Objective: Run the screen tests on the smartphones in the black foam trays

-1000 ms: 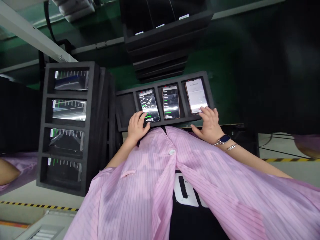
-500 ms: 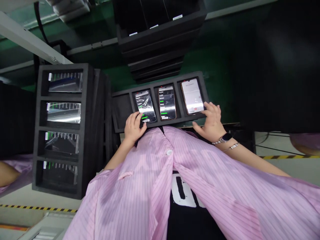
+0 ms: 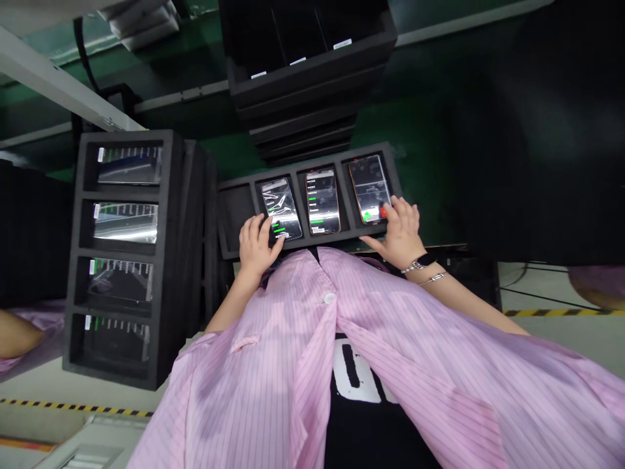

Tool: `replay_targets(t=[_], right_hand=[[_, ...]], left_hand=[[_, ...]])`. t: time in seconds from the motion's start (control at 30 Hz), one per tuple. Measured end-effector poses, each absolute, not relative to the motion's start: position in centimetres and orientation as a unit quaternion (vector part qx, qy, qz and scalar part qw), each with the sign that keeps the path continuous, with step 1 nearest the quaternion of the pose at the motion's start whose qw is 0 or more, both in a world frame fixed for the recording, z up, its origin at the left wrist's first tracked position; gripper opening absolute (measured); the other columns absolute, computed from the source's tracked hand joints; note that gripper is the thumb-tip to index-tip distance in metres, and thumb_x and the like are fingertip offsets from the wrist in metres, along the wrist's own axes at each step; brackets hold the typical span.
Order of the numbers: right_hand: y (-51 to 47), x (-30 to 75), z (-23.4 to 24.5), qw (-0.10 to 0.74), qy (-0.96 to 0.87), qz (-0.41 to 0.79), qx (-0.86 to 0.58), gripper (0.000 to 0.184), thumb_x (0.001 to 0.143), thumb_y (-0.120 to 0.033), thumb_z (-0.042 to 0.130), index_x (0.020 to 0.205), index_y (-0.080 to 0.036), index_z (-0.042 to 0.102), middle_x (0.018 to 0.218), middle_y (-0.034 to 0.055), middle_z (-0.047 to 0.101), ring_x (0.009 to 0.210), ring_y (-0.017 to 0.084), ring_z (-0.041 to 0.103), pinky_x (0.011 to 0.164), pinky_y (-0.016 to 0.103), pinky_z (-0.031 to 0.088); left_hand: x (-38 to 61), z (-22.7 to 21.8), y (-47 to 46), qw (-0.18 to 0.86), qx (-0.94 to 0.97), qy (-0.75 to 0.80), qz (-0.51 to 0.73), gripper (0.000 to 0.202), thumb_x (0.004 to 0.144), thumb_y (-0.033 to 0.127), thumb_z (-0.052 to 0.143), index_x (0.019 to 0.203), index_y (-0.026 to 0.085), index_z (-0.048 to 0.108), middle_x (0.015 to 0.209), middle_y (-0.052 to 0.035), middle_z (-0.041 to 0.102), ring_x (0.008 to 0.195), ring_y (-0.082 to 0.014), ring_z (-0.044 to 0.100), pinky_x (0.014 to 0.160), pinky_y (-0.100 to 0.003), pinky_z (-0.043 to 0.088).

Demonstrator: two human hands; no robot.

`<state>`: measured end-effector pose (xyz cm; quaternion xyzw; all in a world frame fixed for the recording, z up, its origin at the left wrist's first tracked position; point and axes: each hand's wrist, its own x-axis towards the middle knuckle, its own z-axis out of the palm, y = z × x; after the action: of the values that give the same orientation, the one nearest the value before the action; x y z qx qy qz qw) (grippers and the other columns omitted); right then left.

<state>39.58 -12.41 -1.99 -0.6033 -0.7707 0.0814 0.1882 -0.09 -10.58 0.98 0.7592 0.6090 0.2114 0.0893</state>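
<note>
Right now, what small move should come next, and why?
I'd probably tap the red patch on the rightmost phone in the near tray with the right hand: that screen shows red beside a green patch, and the hand is right at the red one, though contact is hard to tell.

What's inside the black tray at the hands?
The tray holds a left phone, middle phone and right phone, screens up. The left hand and right hand partly cover the outer two; all undersides are hidden.
</note>
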Motion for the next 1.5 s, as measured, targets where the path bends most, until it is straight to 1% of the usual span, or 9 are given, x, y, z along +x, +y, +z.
replay_targets(t=[0.13,0.3,0.43,0.63,0.8,1.0,1.27,1.37,1.5], right_hand=[[-12.1,39.1,-1.6,0.167,-0.772,0.089,-0.607,0.092,0.093,-0.068,0.059,0.163,-0.016,0.029,0.167,0.0268,0.029,0.154,0.047,0.029,0.12,0.076,0.023],[-12.6,38.6,-0.6,0.131,-0.772,0.084,-0.616,0.064,0.094,-0.063,0.061,0.144,-0.024,0.06,0.169,0.0191,0.031,0.155,0.052,0.023,0.116,0.082,0.02],[-11.8,37.1,1.1,0.142,-0.778,0.085,-0.606,0.075,0.092,-0.072,0.06,0.15,-0.024,0.054,0.171,0.0196,0.029,0.155,0.052,0.022,0.116,0.085,0.016],[-6.9,32.3,4.0,0.13,-0.806,0.111,-0.567,0.07,0.097,-0.065,0.059,0.152,-0.023,0.053,0.173,0.0189,0.025,0.155,0.051,0.023,0.12,0.083,0.015],[-7.4,31.5,4.2,0.114,-0.816,0.135,-0.55,0.065,0.098,-0.058,0.06,0.151,-0.021,0.055,0.172,0.0193,0.026,0.154,0.051,0.024,0.12,0.083,0.014],[-10.7,32.6,3.1,0.094,-0.802,0.15,-0.57,0.063,0.1,-0.06,0.058,0.149,-0.021,0.058,0.171,0.0221,0.027,0.155,0.052,0.024,0.118,0.084,0.019],[-3.4,29.7,5.7,0.005,-0.757,0.127,-0.641,0.069,0.101,-0.068,0.05,0.158,-0.029,0.053,0.178,0.0158,0.01,0.154,0.06,0.02,0.111,0.09,0.011],[-3.5,29.8,7.8,-0.074,-0.739,0.182,-0.644,0.068,0.099,-0.07,0.053,0.153,-0.029,0.059,0.177,0.0156,0.018,0.149,0.06,0.034,0.113,0.085,0.021],[-6.1,33.0,12.4,-0.156,-0.779,0.372,-0.479,0.059,0.097,-0.073,0.051,0.109,-0.027,0.084,0.153,0.0123,0.058,0.13,0.044,0.061,0.11,0.061,0.049]], left_hand=[[-0.2,0.9,-10.0,0.092,0.767,0.6,0.207,0.059,0.099,0.056,0.058,0.143,0.018,0.061,0.148,-0.0201,0.06,0.143,-0.0382,0.051,0.121,-0.055,0.039],[0.0,0.8,-10.4,0.087,0.763,0.61,0.198,0.052,0.099,0.053,0.056,0.14,0.021,0.064,0.144,-0.0168,0.064,0.137,-0.0365,0.056,0.12,-0.053,0.041],[0.1,1.3,-10.0,0.11,0.763,0.608,0.19,0.061,0.098,0.059,0.059,0.145,0.021,0.06,0.152,-0.0187,0.056,0.144,-0.0391,0.048,0.122,-0.057,0.038],[1.0,3.4,-6.1,0.122,0.753,0.62,0.184,0.067,0.097,0.066,0.058,0.148,0.023,0.057,0.164,-0.0188,0.042,0.155,-0.0445,0.03,0.125,-0.066,0.03],[1.3,4.0,-7.3,0.125,0.776,0.594,0.172,0.055,0.099,0.063,0.058,0.138,0.024,0.066,0.163,-0.016,0.044,0.156,-0.0433,0.029,0.126,-0.065,0.029],[0.8,3.0,-11.7,0.148,0.761,0.614,0.151,0.067,0.099,0.062,0.059,0.152,0.022,0.054,0.164,-0.0206,0.042,0.157,-0.0432,0.027,0.125,-0.067,0.031],[2.5,5.1,-3.5,0.12,0.733,0.668,0.048,0.069,0.098,0.057,0.064,0.157,0.023,0.053,0.172,-0.0169,0.033,0.161,-0.0451,0.019,0.13,-0.066,0.02],[2.9,7.3,-4.4,0.133,0.738,0.662,0.005,0.051,0.097,0.054,0.066,0.136,0.023,0.073,0.164,-0.0144,0.046,0.157,-0.0455,0.027,0.129,-0.066,0.022],[1.5,13.1,-9.0,0.299,0.804,0.508,-0.084,0.049,0.103,0.061,0.052,0.087,0.027,0.085,0.119,-0.0058,0.075,0.12,-0.0312,0.064,0.12,-0.057,0.04]])
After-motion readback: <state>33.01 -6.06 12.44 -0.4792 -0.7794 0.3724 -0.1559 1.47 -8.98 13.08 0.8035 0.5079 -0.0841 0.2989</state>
